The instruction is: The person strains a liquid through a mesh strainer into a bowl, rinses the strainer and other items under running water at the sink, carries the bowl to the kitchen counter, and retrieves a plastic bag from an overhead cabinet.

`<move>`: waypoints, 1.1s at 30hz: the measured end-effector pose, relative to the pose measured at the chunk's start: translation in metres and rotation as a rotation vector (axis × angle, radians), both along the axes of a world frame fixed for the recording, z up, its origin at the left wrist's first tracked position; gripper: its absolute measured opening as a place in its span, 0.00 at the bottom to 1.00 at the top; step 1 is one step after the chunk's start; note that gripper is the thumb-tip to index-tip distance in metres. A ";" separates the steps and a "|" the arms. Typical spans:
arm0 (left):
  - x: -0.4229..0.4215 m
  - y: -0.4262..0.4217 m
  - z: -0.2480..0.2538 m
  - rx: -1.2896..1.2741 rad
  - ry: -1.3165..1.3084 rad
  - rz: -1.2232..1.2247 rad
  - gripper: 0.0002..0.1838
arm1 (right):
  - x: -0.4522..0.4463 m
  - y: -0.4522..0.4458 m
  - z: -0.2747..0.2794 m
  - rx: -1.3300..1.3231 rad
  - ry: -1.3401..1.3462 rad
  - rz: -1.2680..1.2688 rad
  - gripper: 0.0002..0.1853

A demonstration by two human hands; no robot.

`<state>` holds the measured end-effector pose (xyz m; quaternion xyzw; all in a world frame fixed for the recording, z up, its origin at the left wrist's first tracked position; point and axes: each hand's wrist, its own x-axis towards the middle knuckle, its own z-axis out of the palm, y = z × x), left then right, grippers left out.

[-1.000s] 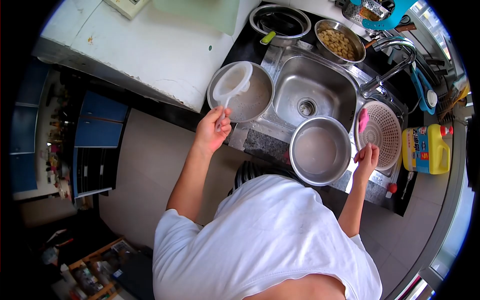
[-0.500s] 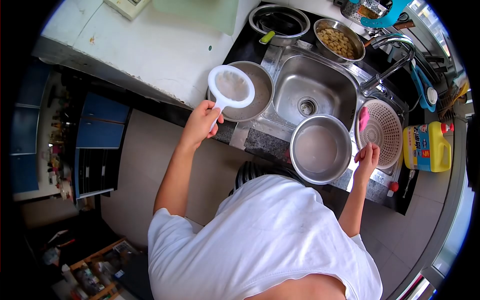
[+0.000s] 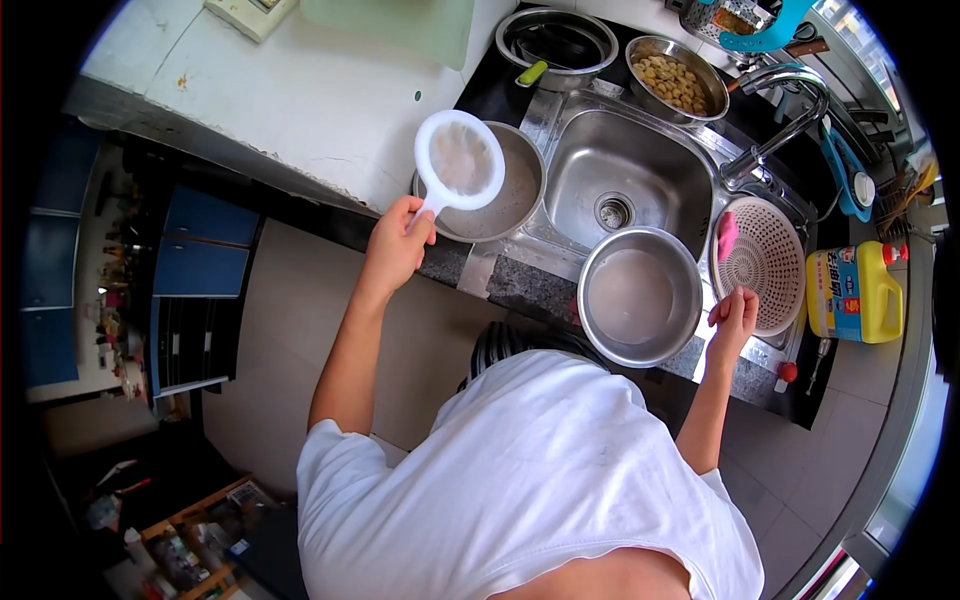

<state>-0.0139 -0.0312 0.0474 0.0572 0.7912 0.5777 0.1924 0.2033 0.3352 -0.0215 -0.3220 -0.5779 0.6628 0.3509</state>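
My left hand point(image 3: 397, 246) is closed round the handle of a white round fine-mesh strainer point(image 3: 431, 150). The strainer is held partly over a metal pot point(image 3: 538, 205) that holds cloudy, greyish, foamy liquid; its mesh looks pale and clouded. To the right, a steel bowl point(image 3: 592, 330) with cloudy pinkish-grey liquid sits at the sink's front edge. My right hand point(image 3: 735, 318) is between that bowl and a pale plastic colander point(image 3: 790, 270), fingers curled together. Whether anything is pinched in them does not show. A pink cloth-like piece point(image 3: 728, 236) lies at the colander's left rim.
The steel sink point(image 3: 630, 150) lies ahead, with a curved faucet point(image 3: 790, 80) at its right. Behind it stand a bowl of pale cubes point(image 3: 675, 85) and a pan with a green handle point(image 3: 533, 74). A yellow detergent jug point(image 3: 875, 310) stands far right. A white counter point(image 3: 330, 90) spans the left.
My left hand and the strainer have shifted slightly up and to the left. My right hand, the bowl and the pot look almost unchanged.
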 end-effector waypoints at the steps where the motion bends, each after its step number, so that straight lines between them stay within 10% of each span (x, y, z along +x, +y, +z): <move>1: 0.001 0.000 0.000 0.017 0.009 0.027 0.06 | 0.000 0.000 0.000 -0.001 0.000 0.000 0.09; 13: 0.010 0.015 -0.047 0.372 0.157 0.166 0.07 | 0.004 -0.002 -0.002 0.001 -0.023 -0.010 0.08; 33: 0.014 0.031 -0.085 0.264 0.165 0.212 0.07 | 0.004 0.004 -0.003 -0.022 -0.009 -0.017 0.07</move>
